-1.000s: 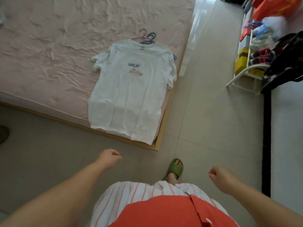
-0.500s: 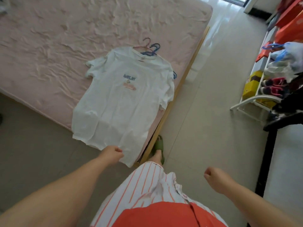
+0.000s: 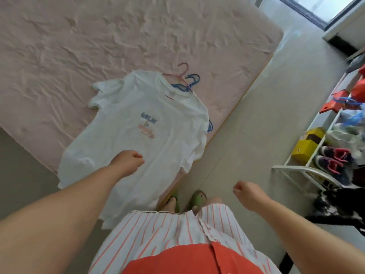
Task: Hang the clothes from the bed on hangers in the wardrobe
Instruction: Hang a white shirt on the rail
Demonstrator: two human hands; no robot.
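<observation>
A view from the head looks down at a person standing at the corner of a bed with a wrinkled pale pink sheet point(image 3: 79, 56), which fills the upper left of the frame. A white short-sleeved cotton T-shirt with a small blue and orange print on the chest point(image 3: 138, 147) lies flat and face up at the centre, its hem hanging a little over the mattress edge toward the person. At the shirt's collar, just above centre, thin wire hangers rest on the sheet: a pink one point(image 3: 182, 73) and blue ones point(image 3: 192, 81) partly tucked under the neckline. Another blue piece shows at the shirt's right sleeve.

The left hand point(image 3: 129, 160) is over the lower part of the shirt, left of centre, with fingers curled into a loose fist; it holds nothing, and whether it touches the cloth cannot be told. The right hand point(image 3: 247, 194) hangs in the air at lower right over the pale tiled floor point(image 3: 246, 125), also loosely curled and empty.

At the right edge stands a white wire shoe rack with trainers and a yellow box point(image 3: 316, 155). No wardrobe is in view.

The step in hand seems to be the approach to the shirt, before any grasp. The next move likely calls for taking one hanger by its hook, slipping it into the collar, and lifting shirt and hanger together without dragging the others.
</observation>
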